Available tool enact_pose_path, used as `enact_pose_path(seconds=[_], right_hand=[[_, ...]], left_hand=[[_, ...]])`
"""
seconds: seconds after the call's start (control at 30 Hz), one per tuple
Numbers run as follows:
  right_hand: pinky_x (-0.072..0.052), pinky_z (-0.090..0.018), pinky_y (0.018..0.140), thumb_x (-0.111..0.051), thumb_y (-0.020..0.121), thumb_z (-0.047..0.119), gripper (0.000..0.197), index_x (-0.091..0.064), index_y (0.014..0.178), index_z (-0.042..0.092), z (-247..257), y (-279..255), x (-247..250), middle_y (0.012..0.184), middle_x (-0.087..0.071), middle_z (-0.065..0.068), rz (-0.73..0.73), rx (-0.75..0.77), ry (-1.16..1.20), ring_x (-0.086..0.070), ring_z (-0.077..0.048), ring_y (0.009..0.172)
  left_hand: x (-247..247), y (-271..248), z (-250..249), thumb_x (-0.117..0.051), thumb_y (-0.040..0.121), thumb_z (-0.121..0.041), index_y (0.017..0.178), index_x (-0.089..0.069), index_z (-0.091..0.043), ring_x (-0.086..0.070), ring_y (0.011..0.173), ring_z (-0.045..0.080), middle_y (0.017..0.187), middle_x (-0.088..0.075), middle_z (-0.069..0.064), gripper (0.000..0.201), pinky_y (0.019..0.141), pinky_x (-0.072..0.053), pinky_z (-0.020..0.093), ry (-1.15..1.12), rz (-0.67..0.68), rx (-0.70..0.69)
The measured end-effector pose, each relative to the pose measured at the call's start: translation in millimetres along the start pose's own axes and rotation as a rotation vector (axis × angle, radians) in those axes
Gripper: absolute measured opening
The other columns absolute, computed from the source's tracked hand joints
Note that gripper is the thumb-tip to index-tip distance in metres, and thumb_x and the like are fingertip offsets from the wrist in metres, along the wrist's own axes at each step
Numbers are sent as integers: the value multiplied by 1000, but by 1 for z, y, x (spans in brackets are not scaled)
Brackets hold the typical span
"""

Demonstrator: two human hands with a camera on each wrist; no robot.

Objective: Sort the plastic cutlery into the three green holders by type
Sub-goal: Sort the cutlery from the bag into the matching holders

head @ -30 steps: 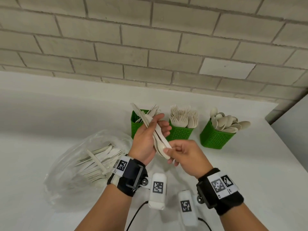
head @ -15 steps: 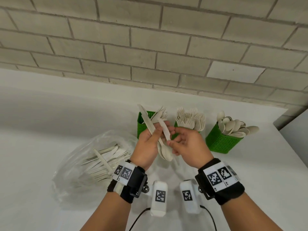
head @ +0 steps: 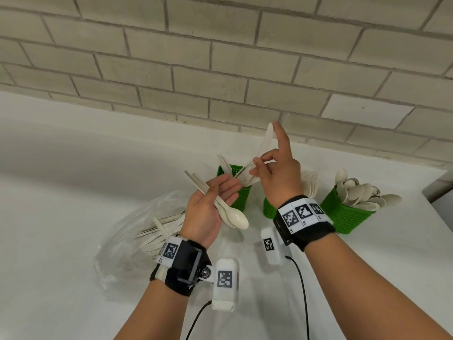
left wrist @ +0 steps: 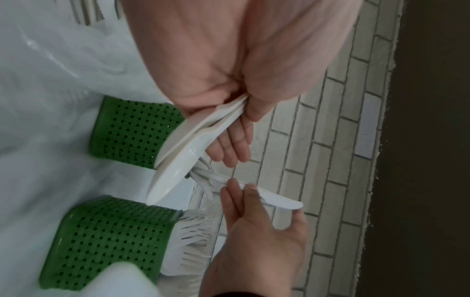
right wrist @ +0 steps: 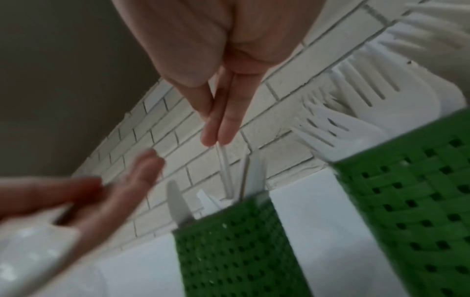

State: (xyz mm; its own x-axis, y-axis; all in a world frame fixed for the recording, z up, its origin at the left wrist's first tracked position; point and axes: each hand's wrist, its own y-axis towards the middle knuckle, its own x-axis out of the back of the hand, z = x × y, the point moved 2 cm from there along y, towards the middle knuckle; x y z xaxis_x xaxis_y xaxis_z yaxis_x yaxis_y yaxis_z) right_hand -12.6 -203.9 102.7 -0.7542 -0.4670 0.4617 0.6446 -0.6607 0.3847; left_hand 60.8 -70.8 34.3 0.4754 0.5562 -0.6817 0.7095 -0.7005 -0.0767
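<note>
My left hand lies palm up, its thumb pressing a few white spoons against the palm; the left wrist view shows their bowls close up. My right hand pinches one white knife by the handle, blade up and index finger raised. It hovers over the left green holder, where other knives stand. The knife hangs just above the holder. The middle holder carries forks. The right holder carries spoons.
A clear plastic bag with more white cutlery lies on the white counter left of my left wrist. A brick wall rises right behind the holders. The counter's right edge runs close to the spoon holder.
My right hand has pulled a knife out of the bundle in my left hand and lifted it up over the knife holder. The left hand has turned palm up, keeping only spoons.
</note>
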Motion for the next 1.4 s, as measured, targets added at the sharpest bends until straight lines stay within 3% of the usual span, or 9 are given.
enact_pose_path(seconds=[0.2,0.33,0.43,0.53,0.67,0.77,1.03,1.17,1.4], right_hand=[[-52,-28,71,-64,91,18,93,3,148,49,-12,6,-11,84,-63,4,125,61,-372,-61,-12,70],[-47,-31,86,-63,91,22,49,-50,137,23,-27,3,-13,117,-63,1,142,114,-508,-60,-21,100],[-32,-36,97,-54,95,33,33,-65,122,15,-27,-4,-13,140,-53,3,118,207,-648,-45,-24,118],[-37,-30,90,-52,95,35,33,-66,118,17,-8,-16,-6,124,-59,0,11,223,-438,-49,-19,107],[-43,-12,64,-68,88,20,17,-69,104,13,-10,-45,-5,89,-67,4,380,-161,-50,-62,-5,74],[-49,-19,55,-69,84,-1,13,-70,90,11,-26,-58,5,70,-67,-3,316,-309,201,-62,-6,55],[-53,-18,55,-70,81,-5,30,-65,109,4,-30,-70,17,81,-68,-5,280,-488,444,-64,-10,55],[-49,-19,52,-68,84,-2,22,-68,105,6,-24,-77,10,76,-70,-5,342,-484,412,-62,-9,53],[-43,-8,60,-67,85,7,18,-72,92,23,-19,-44,122,81,-70,5,-102,-89,-287,-62,-8,65]], left_hand=[[5,1,-5,-35,104,-14,116,-61,-5,-67,107,27,111,-71,15,30,91,-55,30,-1,-12,-12],[6,2,-5,-34,104,-13,115,-61,-5,-68,106,26,109,-72,13,30,90,-55,29,-6,-11,-11],[5,4,-6,-34,105,-14,116,-61,-5,-67,107,25,110,-72,13,31,89,-55,28,-18,-18,-19],[0,7,-7,-33,105,-14,118,-59,-3,-67,108,25,111,-71,15,31,89,-55,28,-64,-18,-38],[-7,9,-10,-31,105,-14,117,-59,-4,-66,109,27,110,-70,16,31,95,-53,31,-139,-3,-46],[-13,8,-8,-30,106,-19,118,-59,-7,-66,109,26,108,-72,14,33,94,-53,31,-134,-1,-27],[-32,2,1,-31,105,-27,126,-54,-7,-66,110,27,111,-71,15,37,94,-53,32,-133,34,32],[-38,-2,11,-31,105,-25,128,-52,-7,-66,110,25,111,-71,14,36,91,-54,29,-86,60,77],[-19,1,2,-52,96,-12,128,-51,-15,-62,117,22,124,-66,9,32,102,-45,36,100,-37,12]])
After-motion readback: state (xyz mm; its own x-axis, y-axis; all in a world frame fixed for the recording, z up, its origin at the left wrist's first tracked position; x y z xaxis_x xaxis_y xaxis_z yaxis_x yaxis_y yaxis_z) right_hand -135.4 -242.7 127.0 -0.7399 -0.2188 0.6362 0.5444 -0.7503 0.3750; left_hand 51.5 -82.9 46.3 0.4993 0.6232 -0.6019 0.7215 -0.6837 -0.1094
